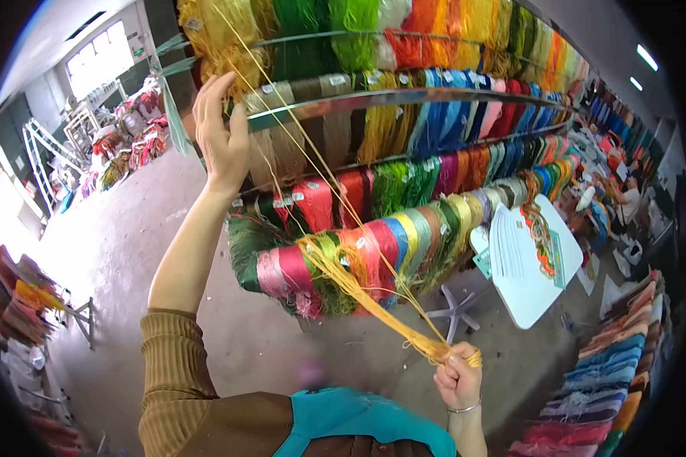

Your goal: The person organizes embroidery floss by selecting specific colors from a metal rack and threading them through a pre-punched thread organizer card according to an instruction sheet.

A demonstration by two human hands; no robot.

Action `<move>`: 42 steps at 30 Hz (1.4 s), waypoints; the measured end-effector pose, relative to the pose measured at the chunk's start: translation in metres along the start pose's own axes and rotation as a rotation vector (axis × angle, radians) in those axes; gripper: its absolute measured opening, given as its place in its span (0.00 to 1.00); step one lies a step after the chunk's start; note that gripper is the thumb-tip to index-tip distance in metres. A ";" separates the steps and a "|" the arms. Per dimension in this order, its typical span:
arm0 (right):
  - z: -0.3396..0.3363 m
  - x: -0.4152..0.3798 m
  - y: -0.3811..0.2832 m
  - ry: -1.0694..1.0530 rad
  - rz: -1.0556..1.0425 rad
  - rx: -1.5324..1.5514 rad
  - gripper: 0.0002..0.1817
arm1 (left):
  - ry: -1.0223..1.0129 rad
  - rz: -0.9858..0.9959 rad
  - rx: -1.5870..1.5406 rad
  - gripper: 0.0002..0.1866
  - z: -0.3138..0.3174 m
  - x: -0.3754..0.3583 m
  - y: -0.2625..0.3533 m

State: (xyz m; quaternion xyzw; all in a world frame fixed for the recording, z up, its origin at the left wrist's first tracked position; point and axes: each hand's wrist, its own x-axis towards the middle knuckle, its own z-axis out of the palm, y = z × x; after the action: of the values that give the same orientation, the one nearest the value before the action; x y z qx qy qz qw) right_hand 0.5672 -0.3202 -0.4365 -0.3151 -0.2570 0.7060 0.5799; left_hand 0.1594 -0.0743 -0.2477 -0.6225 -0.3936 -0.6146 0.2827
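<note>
My left hand (222,141) is raised at the upper left, fingers spread, against the end of the upper rack beside a hanging yellow skein (232,46). Low on the right, my right hand (459,377) is closed around a bundle of golden-yellow thread (381,312). The bundle stretches up and left from that fist across the lowest row of coloured skeins (411,236). Thin strands run taut from near the fist up past the metal bar (320,107) to the top of the rack.
A white board (526,297) with paper sheets and a multicoloured braid is at the right, above a wheeled stool base (453,312). More skeins (594,381) hang at the lower right. A ladder (49,164) and thread piles (129,145) stand at the left. A person (627,202) is far right.
</note>
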 end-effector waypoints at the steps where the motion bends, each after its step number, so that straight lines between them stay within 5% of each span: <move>1: -0.003 -0.003 -0.002 0.016 0.003 0.000 0.05 | 0.026 0.059 -0.012 0.25 0.001 -0.009 0.009; 5: -0.023 -0.016 -0.011 0.079 0.017 -0.007 0.02 | -0.088 0.305 -0.020 0.34 0.003 -0.031 0.042; 9: -0.038 -0.031 -0.032 0.083 0.003 0.053 0.04 | -0.641 0.544 0.062 0.30 0.011 -0.039 0.074; 17: -0.063 -0.076 -0.084 0.087 -0.196 0.032 0.07 | -1.009 0.432 -0.431 0.15 0.037 -0.128 0.131; 19: -0.064 -0.088 -0.094 0.137 -0.229 0.025 0.07 | -1.031 0.397 -0.528 0.11 0.045 -0.162 0.141; 22: -0.073 -0.104 -0.105 0.087 -0.240 0.079 0.07 | -1.256 -0.075 -0.702 0.09 0.049 -0.224 0.162; 23: -0.076 -0.110 -0.108 0.105 -0.256 0.078 0.07 | -1.292 0.013 -0.695 0.10 0.052 -0.240 0.172; 24: -0.078 -0.116 -0.111 0.108 -0.280 0.102 0.07 | -1.358 -0.124 -0.790 0.10 0.050 -0.259 0.185; 25: -0.081 -0.121 -0.115 0.109 -0.302 0.125 0.08 | -1.559 -0.492 -0.902 0.11 0.045 -0.270 0.205; 27: -0.092 -0.134 -0.125 0.111 -0.348 0.119 0.09 | -1.695 -0.739 -1.144 0.11 0.043 -0.313 0.229; 29: -0.097 -0.147 -0.135 0.162 -0.396 0.087 0.09 | -1.913 -0.753 -1.192 0.12 0.036 -0.341 0.254; 31: -0.101 -0.158 -0.142 0.239 -0.394 0.067 0.09 | -2.029 -0.381 -1.236 0.12 0.037 -0.353 0.276; 32: -0.099 -0.161 -0.145 0.283 -0.377 0.037 0.08 | -1.989 -0.113 -1.134 0.14 0.040 -0.355 0.284; 34: -0.100 -0.164 -0.146 0.312 -0.336 0.000 0.08 | -1.496 0.187 -0.986 0.17 0.057 -0.354 0.306; 37: -0.099 -0.158 -0.142 0.327 -0.242 -0.043 0.07 | -1.337 0.024 -1.325 0.19 0.085 -0.292 0.364; 41: -0.096 -0.149 -0.132 0.351 -0.179 -0.077 0.07 | -1.647 -0.595 -1.821 0.17 0.086 -0.234 0.446; 42: -0.096 -0.149 -0.132 0.351 -0.181 -0.076 0.07 | -1.656 -0.604 -1.818 0.17 0.088 -0.230 0.455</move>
State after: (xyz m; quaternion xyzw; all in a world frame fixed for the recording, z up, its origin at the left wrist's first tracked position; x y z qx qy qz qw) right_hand 0.7443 -0.4405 -0.3834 -0.4305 -0.2055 0.5751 0.6645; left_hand 0.6032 -0.2743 -0.4228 -0.6741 -0.0152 -0.1298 -0.7270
